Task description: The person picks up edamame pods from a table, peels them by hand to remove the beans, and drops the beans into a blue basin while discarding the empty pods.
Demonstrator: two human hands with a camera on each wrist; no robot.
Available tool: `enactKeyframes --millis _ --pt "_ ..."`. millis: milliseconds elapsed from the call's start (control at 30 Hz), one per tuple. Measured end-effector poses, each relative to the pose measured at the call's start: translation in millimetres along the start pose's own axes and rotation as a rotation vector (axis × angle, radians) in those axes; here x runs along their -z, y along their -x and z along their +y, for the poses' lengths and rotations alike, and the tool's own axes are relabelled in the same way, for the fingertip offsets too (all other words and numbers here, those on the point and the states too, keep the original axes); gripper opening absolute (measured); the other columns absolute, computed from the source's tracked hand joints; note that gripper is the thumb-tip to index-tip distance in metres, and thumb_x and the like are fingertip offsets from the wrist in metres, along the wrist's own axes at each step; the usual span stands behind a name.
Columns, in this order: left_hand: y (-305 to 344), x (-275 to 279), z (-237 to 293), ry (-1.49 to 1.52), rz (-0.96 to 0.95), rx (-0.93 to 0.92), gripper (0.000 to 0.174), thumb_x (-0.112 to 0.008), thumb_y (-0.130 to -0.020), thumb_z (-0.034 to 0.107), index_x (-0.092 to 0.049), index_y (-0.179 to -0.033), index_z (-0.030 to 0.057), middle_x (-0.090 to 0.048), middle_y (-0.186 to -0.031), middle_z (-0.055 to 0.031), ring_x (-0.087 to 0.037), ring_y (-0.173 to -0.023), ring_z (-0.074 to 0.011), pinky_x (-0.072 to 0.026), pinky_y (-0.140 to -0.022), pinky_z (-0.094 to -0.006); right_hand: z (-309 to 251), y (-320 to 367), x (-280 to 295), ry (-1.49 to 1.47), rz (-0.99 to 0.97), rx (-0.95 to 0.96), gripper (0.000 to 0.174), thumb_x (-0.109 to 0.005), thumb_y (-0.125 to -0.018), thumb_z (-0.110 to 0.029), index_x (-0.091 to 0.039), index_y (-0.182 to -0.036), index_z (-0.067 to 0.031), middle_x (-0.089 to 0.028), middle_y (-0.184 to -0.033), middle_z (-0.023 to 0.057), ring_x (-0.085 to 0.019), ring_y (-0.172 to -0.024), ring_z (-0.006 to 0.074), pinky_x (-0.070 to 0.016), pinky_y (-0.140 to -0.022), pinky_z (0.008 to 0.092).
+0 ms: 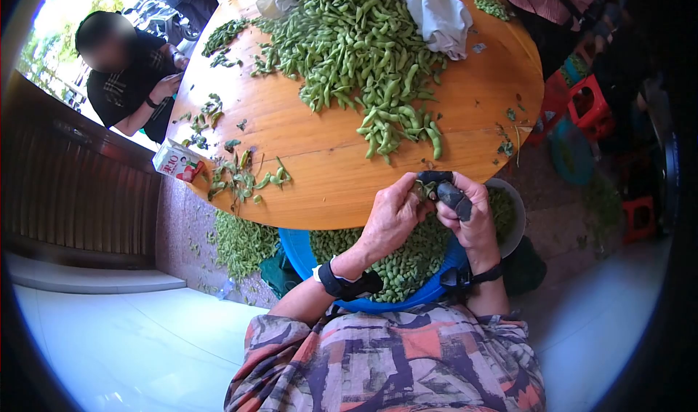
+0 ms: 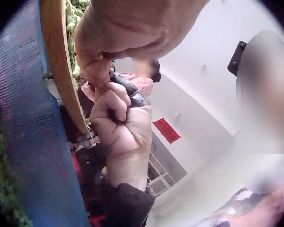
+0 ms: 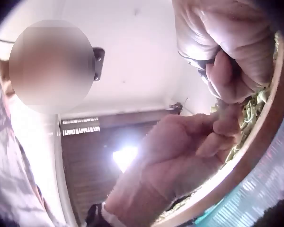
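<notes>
My left hand (image 1: 392,219) and right hand (image 1: 474,219) meet in the lower middle of the head view, just past the near edge of the table (image 1: 320,157). Both have their fingers curled, and the fingertips pinch one small green pod (image 1: 429,189) between them. A dark finger guard (image 1: 452,194) covers a finger of my right hand and lies against the pod. My fingers hide most of the pod; only a bit of green shows. Under my hands sits a blue basin (image 1: 294,246) heaped with green, and a big pile of pods (image 1: 356,41) fills the table's upper middle.
</notes>
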State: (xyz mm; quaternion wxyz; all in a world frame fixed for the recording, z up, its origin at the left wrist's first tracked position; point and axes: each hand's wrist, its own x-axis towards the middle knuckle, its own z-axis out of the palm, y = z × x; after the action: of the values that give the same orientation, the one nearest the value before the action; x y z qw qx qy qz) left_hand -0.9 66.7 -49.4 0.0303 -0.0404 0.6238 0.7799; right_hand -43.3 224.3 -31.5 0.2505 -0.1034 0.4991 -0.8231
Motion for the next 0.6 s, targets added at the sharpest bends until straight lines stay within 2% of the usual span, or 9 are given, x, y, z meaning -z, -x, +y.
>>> enactKeyframes --millis 67,167,233,267,300,367,400,467,600 --pt "0 1 2 0.122 -0.016 0.025 0.022 -0.044 -0.103 0.015 -0.058 -0.113 0.0014 -0.062 -0.088 -0.0009 -0.057 -0.073 -0.0054 -0.0451 -0.062 -0.0189 -2 -1 4 -0.052 0.003 -0.016 0.026 -0.047 -0.093 -0.012 -0.061 -0.110 0.0032 -0.051 -0.069 -0.0037 -0.038 -0.051 0.0001 -0.0290 -0.044 0.0145" --pt "1 3 13 0.366 -0.114 0.180 0.023 -0.046 -0.102 0.016 -0.059 -0.113 0.0011 -0.065 -0.095 -0.0033 -0.061 -0.082 -0.0080 -0.0480 -0.067 -0.0205 -2 0 6 -0.096 -0.005 -0.037 0.028 -0.050 -0.093 -0.010 -0.061 -0.116 0.0024 -0.055 -0.072 -0.0022 -0.040 -0.051 0.0003 -0.0299 -0.043 0.0156" --pt "1 1 4 0.413 -0.118 0.109 0.023 -0.049 -0.102 0.017 -0.059 -0.112 0.0006 -0.066 -0.096 -0.0041 -0.060 -0.080 -0.0078 -0.0462 -0.065 -0.0207 -4 6 -7 0.441 0.151 0.085 0.027 -0.055 -0.092 -0.009 -0.062 -0.115 0.0007 -0.057 -0.073 0.0020 -0.046 -0.053 0.0032 -0.0356 -0.045 0.0217" --pt "1 -1 3 0.411 -0.119 0.107 0.023 -0.049 -0.102 0.017 -0.059 -0.112 0.0006 -0.066 -0.096 -0.0041 -0.060 -0.080 -0.0078 -0.0462 -0.065 -0.0207 -6 8 -16 0.834 0.206 0.265 0.023 -0.056 -0.088 -0.003 -0.063 -0.110 0.0004 -0.055 -0.075 0.0091 -0.055 -0.059 0.0166 -0.0432 -0.053 0.0318" --pt "1 -4 2 0.496 -0.082 0.105 0.021 -0.049 -0.101 0.017 -0.060 -0.109 0.0008 -0.065 -0.093 -0.0033 -0.058 -0.076 -0.0070 -0.0440 -0.062 -0.0200 -5 8 -21 0.833 0.205 0.268 0.023 -0.056 -0.088 -0.003 -0.063 -0.110 0.0004 -0.055 -0.075 0.0091 -0.055 -0.059 0.0166 -0.0432 -0.053 0.0318" --pt "1 -4 2 0.580 -0.044 0.098 0.019 -0.050 -0.100 0.016 -0.060 -0.106 0.0009 -0.064 -0.090 -0.0025 -0.056 -0.071 -0.0061 -0.0418 -0.059 -0.0194 -3 9 -30 1.168 0.204 0.636 0.021 -0.055 -0.083 0.003 -0.061 -0.103 0.0014 -0.051 -0.078 0.0158 -0.057 -0.069 0.0335 -0.0459 -0.064 0.0399" --pt "2 -2 1 0.555 -0.046 0.084 0.018 -0.049 -0.099 0.015 -0.061 -0.103 0.0016 -0.063 -0.086 -0.0014 -0.054 -0.068 -0.0059 -0.0409 -0.058 -0.0194 -2 11 -36 1.156 0.206 0.622 0.021 -0.054 -0.078 0.006 -0.060 -0.097 0.0021 -0.049 -0.082 0.0188 -0.054 -0.076 0.0417 -0.0458 -0.067 0.0436" --pt "5 -2 4 0.545 -0.019 0.084 0.017 -0.046 -0.095 0.009 -0.061 -0.097 0.0029 -0.058 -0.078 0.0014 -0.051 -0.064 -0.0056 -0.0399 -0.057 -0.0191 1 12 -36 1.151 0.193 0.631 0.023 -0.054 -0.076 0.006 -0.060 -0.098 0.0020 -0.050 -0.083 0.0188 -0.054 -0.076 0.0413 -0.0457 -0.067 0.0441" --pt "11 -8 9 0.575 0.042 0.175 0.017 -0.045 -0.093 0.006 -0.060 -0.100 0.0026 -0.057 -0.076 0.0017 -0.051 -0.064 -0.0057 -0.0390 -0.055 -0.0195 -4 8 -37 1.116 0.184 0.660 0.027 -0.054 -0.073 0.004 -0.061 -0.099 0.0011 -0.050 -0.080 0.0174 -0.055 -0.074 0.0392 -0.0456 -0.064 0.0414"
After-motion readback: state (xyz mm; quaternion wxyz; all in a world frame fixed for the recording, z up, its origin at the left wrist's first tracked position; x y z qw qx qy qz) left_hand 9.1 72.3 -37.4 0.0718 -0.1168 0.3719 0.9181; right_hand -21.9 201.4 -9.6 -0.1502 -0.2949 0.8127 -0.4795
